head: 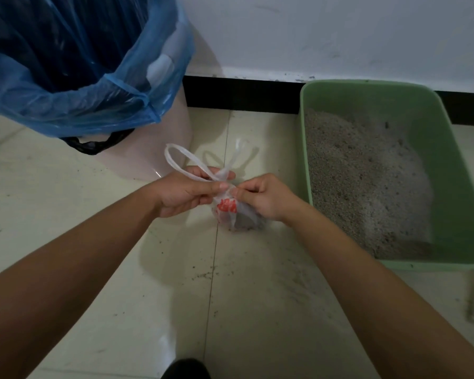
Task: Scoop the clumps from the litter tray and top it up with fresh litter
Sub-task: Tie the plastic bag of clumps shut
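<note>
Pinching what, those two hands? (asker)

The left hand [186,191] and right hand [263,198], fingers curled, both clamp the neck of a small plastic bag [230,213] with red print and grey contents, at picture centre. (describer)

And the tray? (asker)

The green litter tray [438,149] sits at three o'clock of the bag, holding grey litter [367,187]. A bin with a blue liner [66,99] stands at ten o'clock. (describer)
</note>
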{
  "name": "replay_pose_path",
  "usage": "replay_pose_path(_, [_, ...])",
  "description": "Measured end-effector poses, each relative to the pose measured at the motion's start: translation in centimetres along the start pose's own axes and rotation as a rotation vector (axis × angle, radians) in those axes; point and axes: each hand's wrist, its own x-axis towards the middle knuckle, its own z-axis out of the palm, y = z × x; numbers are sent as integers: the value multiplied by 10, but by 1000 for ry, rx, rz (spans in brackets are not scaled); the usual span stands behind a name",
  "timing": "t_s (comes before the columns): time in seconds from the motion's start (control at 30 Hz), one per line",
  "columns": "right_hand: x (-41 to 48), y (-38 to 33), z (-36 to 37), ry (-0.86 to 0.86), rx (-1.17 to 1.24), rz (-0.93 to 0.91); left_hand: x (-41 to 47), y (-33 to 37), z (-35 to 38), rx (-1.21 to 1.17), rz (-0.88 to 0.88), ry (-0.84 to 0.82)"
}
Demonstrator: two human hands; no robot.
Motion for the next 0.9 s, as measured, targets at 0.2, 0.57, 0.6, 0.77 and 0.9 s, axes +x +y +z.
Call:
replay_pose_path(0.2, [-2, -2, -19, -49, 439, 244, 5, 2, 5, 23, 42, 46])
replay_pose_path(0.57, [3, -46, -9, 275, 1022, 154, 12, 8, 18, -61, 86, 21])
replay_pose_path(0.6, [0, -46, -9, 318, 1167, 153, 12, 8, 19, -124, 95, 12])
replay_pose_path(0.77, [-16, -38, -7, 522, 1006, 143, 6, -1, 18, -286, 58, 17])
replay_pose_path(0.9, [-30, -33, -3, 590, 778, 152, 5, 3, 20, -411, 20, 66])
